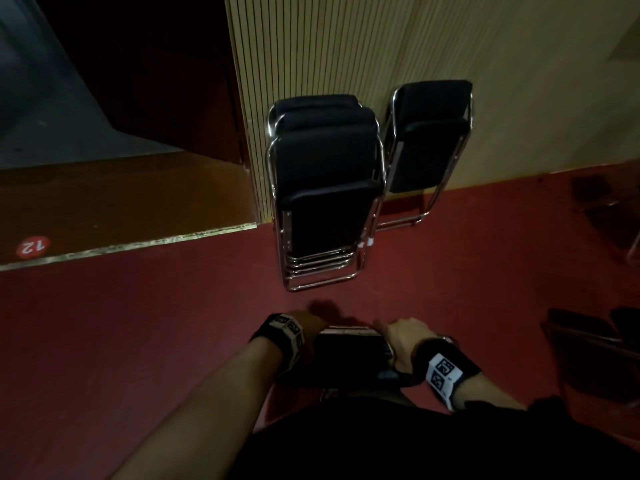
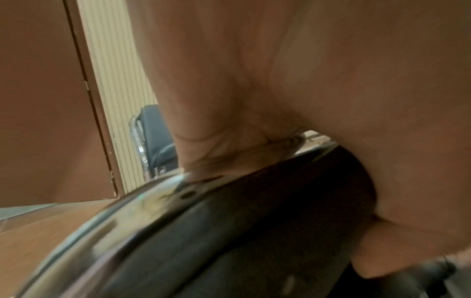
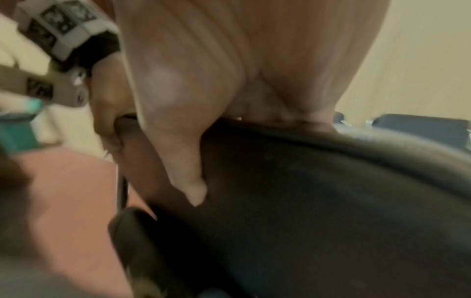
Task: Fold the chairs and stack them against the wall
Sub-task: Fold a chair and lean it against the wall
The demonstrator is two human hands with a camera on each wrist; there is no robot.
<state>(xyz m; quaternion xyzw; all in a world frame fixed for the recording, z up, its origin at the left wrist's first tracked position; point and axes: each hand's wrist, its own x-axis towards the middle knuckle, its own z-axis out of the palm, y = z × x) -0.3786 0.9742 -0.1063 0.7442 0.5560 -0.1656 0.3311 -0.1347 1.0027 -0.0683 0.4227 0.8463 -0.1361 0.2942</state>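
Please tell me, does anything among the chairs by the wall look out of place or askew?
Mostly tidy. The stack of folded chairs leans neatly on the slatted wall. One single folded chair leans apart to its right, not nested with them. Both hands, left hand and right hand, grip another chair.

We see bare red floor (image 1: 173,323) between us and the stack of folded chairs (image 1: 325,188) leaning on the wall (image 1: 346,46). A single folded chair (image 1: 431,140) leans just right of it, with a thin gap between them. A raised step (image 1: 121,202) blocks the left. Dark chairs (image 1: 595,341) crowd the right.
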